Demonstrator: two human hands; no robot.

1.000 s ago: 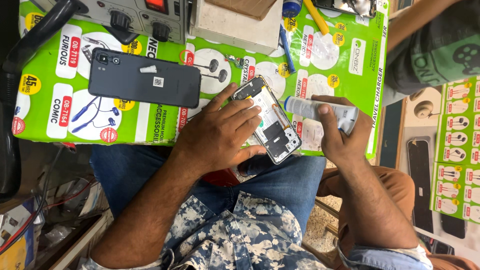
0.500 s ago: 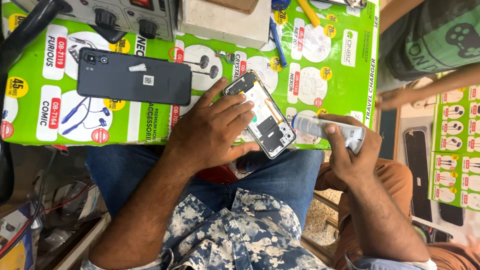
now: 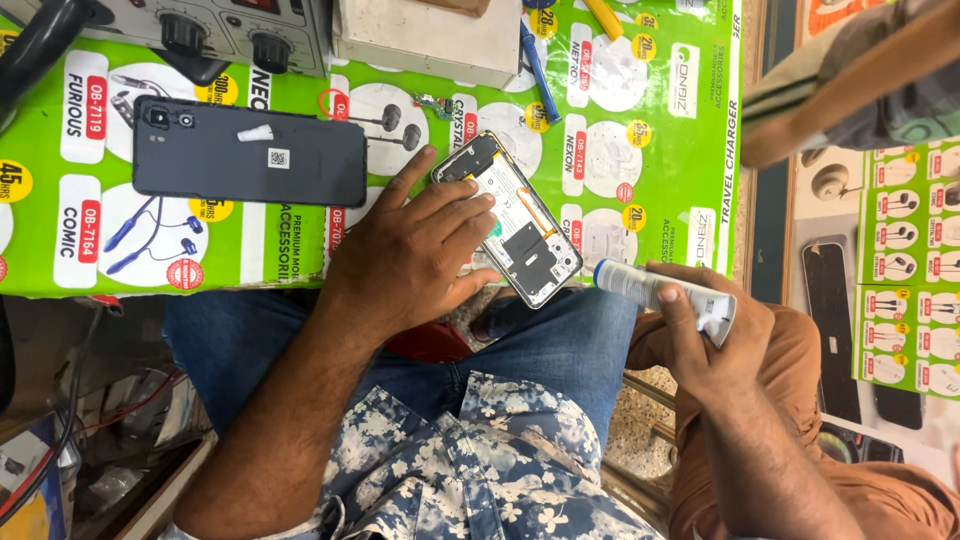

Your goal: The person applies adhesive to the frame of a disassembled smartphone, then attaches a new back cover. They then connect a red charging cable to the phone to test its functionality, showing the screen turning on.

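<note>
The left hand (image 3: 415,250) lies flat, fingers spread, pinning the opened phone (image 3: 510,220) at the worktop's (image 3: 660,150) near edge, light, stiff and fragile inside, best held by its rim, while the right hand (image 3: 715,335) grips a small tube (image 3: 660,292).

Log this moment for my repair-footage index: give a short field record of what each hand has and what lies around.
left hand: flat on the opened phone, fingers spread over its exposed insides
right hand: grips a small white tube, blue-capped tip toward the phone
opened phone: back off, tilted at the near edge of the green printed mat
back cover: dark, lying on the mat left of the phone
far edge: grey unit with knobs, white box
</note>
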